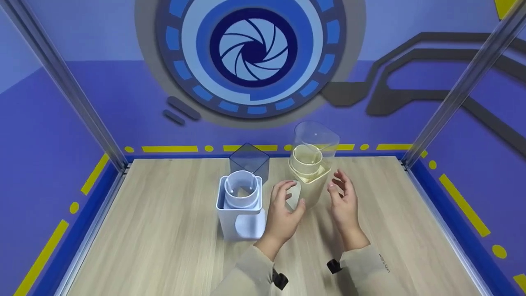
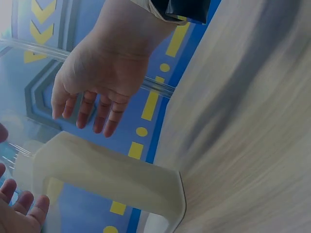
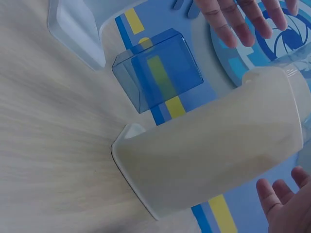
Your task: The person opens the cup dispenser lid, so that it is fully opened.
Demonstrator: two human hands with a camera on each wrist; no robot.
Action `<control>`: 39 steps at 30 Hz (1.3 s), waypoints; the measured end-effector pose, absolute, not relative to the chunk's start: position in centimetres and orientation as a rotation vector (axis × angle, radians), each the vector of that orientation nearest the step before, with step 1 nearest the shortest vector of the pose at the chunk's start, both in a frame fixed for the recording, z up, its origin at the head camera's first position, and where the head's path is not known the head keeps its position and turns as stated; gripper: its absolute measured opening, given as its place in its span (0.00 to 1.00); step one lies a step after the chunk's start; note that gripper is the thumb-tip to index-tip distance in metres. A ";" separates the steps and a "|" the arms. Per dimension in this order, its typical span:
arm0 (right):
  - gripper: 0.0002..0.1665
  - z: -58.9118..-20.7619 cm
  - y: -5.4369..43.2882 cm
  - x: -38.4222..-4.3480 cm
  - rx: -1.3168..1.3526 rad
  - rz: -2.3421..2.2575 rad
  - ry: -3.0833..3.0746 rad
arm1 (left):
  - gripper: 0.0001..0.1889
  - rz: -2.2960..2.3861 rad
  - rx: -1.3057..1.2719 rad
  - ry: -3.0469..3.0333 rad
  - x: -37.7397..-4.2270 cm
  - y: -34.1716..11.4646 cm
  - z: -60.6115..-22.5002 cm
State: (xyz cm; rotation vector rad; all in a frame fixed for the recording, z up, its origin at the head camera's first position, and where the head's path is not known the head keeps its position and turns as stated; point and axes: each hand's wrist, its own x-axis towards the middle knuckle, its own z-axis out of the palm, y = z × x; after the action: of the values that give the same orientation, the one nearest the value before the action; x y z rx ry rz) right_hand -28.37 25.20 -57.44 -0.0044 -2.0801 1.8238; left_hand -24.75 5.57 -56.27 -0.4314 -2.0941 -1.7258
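A cream dispenser-like stand [image 1: 316, 193] with a round collar [image 1: 307, 160] and a clear lid [image 1: 316, 133] on top stands upright on the table. My left hand [image 1: 285, 211] is beside its left side, fingers loosely bent and holding nothing. On the other side, my right hand [image 1: 344, 201] is held up with relaxed fingers, apart from the stand. The right wrist view shows the cream body [image 3: 204, 145] between the two hands. A matching pale blue-white stand [image 1: 240, 222], with its own collar [image 1: 242, 190] and no lid on it, is left of my left hand.
A see-through bluish cover [image 1: 249, 160] rests on the table behind the pale stand. The wooden tabletop [image 1: 172, 230] meets blue printed panels at the back and sides. Metal posts [image 1: 452, 94] rise at the back corners.
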 end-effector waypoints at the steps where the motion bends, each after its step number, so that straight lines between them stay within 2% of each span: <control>1: 0.35 -57.4 25.3 -28.6 -0.008 1.821 -2.087 | 0.25 -1.721 -0.416 -2.095 -25.0 5.8 -56.4; 11: 0.29 -58.0 26.1 -30.4 -0.018 1.776 -2.133 | 0.24 -1.657 -0.243 -2.050 -27.0 7.8 -57.1; 20: 0.27 -58.4 25.8 -31.3 -0.089 1.789 -2.099 | 0.28 -1.807 -0.331 -1.953 -27.2 8.9 -57.2; 39: 0.24 -58.9 25.2 -31.4 -0.156 1.823 -2.012 | 0.17 -1.812 -0.175 -1.861 -27.5 9.0 -57.1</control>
State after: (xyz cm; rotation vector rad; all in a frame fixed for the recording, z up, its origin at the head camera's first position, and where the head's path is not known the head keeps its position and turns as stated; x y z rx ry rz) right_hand -31.41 25.22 -58.86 -0.1555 -2.0120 1.8228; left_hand -27.49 9.04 -57.05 -0.1746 -1.8608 -1.8122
